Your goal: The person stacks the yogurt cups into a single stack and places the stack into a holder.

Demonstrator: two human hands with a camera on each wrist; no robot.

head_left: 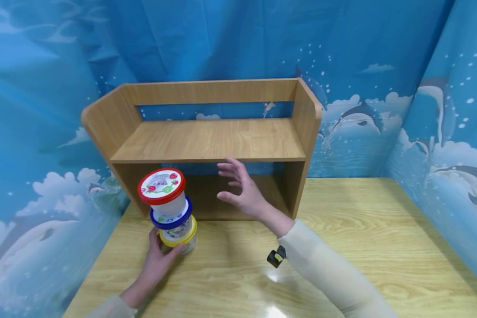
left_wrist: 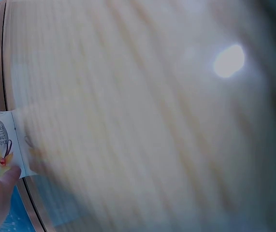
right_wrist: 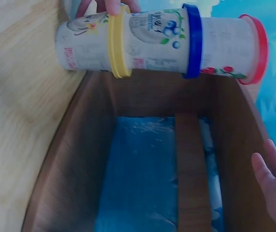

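Three white printed cups are stacked in front of the shelf's left part. The red-lidded cup (head_left: 162,187) is on top, the blue-lidded cup (head_left: 179,230) in the middle, and the yellow-lidded cup (head_left: 190,245) stands on the table. My left hand (head_left: 159,260) grips the yellow-lidded cup low on the stack; the left wrist view catches only a thumb against its printed side (left_wrist: 0,145). Apart from the stack, to its right, my right hand (head_left: 244,192) hovers before the shelf's opening with fingers spread, holding nothing. The right wrist view shows the same stack sideways.
A two-level wooden shelf (head_left: 210,139) stands at the back of the wood-grain table (head_left: 353,238). Its side panels and middle board frame the lower compartment behind the hands. Blue dolphin-print curtains (head_left: 238,39) hang behind and on both sides.
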